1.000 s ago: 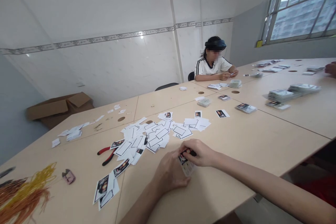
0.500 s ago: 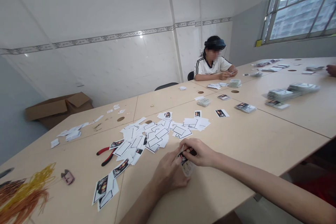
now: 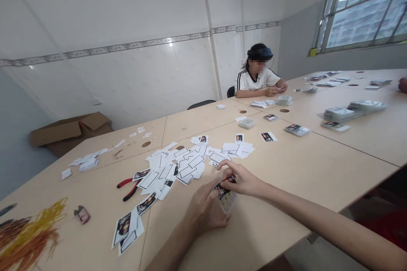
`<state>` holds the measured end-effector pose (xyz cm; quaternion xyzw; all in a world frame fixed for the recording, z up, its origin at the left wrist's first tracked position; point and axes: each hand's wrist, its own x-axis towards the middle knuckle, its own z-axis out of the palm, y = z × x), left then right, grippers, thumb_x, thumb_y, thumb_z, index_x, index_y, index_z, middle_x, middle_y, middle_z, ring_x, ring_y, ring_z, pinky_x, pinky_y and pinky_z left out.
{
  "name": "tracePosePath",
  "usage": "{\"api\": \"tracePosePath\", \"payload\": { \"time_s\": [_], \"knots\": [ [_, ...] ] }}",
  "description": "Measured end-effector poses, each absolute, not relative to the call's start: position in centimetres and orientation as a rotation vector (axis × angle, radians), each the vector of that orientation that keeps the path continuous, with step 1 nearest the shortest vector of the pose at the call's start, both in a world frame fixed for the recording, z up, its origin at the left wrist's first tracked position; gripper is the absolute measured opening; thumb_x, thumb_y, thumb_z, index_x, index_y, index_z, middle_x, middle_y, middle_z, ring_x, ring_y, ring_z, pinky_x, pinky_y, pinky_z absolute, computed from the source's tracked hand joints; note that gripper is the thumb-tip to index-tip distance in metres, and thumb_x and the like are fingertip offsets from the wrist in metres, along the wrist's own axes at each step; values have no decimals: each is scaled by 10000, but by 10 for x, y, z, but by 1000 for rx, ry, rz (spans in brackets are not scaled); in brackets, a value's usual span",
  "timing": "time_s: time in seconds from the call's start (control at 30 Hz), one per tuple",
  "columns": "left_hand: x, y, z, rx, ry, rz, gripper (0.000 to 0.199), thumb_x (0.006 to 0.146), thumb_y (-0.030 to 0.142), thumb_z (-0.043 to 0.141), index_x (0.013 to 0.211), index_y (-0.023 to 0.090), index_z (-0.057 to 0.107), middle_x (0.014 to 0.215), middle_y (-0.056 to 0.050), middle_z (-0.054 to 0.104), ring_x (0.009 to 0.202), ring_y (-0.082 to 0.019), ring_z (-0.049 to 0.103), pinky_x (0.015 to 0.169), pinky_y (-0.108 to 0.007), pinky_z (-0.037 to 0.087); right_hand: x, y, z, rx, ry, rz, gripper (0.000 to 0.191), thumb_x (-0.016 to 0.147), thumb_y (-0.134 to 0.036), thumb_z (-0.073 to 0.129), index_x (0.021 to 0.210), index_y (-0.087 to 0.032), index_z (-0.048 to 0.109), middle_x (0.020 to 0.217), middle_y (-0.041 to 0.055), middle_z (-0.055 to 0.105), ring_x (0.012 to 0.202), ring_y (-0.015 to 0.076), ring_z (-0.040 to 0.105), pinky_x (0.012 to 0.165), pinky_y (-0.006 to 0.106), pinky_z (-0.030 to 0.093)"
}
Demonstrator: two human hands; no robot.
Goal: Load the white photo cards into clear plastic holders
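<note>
A small clear plastic pack [image 3: 227, 201] with a dark printed card at its top is between my hands, above the near part of the table. My left hand [image 3: 203, 207] grips the pack along its left side, thumb and fingers closed round it. My right hand [image 3: 238, 180] pinches the card end of the pack, with the index finger raised and bent. The fingers cover part of the card. Just beyond lies a spread heap of white cards [image 3: 190, 163], some with black-framed backs and some with dark printed faces.
Red-and-black handled pliers [image 3: 129, 189] lie left of the heap. Yellow and copper-coloured strands [image 3: 38, 233] and a small pinkish tool [image 3: 82, 214] are at the left. Stacked packs [image 3: 338, 114] stand at the right. A co-worker [image 3: 259, 76] sits across the table. A cardboard box [image 3: 70, 131] stands beyond.
My right index finger has lifted off the card's top edge, and the right hand has shifted slightly. More of the pack's clear lower part shows.
</note>
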<state>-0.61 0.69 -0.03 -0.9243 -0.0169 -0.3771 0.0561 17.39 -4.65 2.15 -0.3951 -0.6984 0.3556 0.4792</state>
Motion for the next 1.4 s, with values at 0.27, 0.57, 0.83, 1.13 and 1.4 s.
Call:
{"api": "tracePosePath", "payload": {
  "time_s": [0.27,0.57,0.83,1.13,1.4],
  "knots": [
    [-8,8,-4,-2860,-58,-1195,671,578,354,626,1145,180,311,1221,-173,442,1065,-264,488,771,-383,488,177,-43,22,-898,-1578,1054,301,705,-267,592,952,-201,432,668,-23,574,612,103,507,538,211,365],
    [-7,5,4,-2753,-151,-1208,612,566,326,625,1094,164,362,1112,-167,538,1012,-263,530,753,-386,490,171,-35,16,-838,-1369,1175,234,644,-324,645,759,-147,544,710,10,601,664,121,575,616,261,439],
    [-8,9,1,-2676,-170,-1171,612,576,330,632,1094,138,369,1110,-200,524,1045,-279,505,779,-402,475,171,-36,18,-903,-1298,1092,228,662,-352,626,741,-146,567,675,14,617,628,121,579,601,260,441],
    [-5,10,1,-2659,-127,-1137,548,633,277,601,1113,185,354,1268,-178,399,1136,-266,429,789,-365,482,174,-35,18,-909,-1347,1000,216,688,-357,602,748,-152,570,713,22,615,661,132,575,613,270,447],
    [-5,8,4,-2638,-144,-1192,496,624,291,604,1053,185,379,1217,-188,447,1087,-263,476,755,-364,488,171,-35,15,-887,-1307,941,234,688,-341,611,834,-171,541,689,-3,557,645,114,541,608,253,430]
  ]
}}
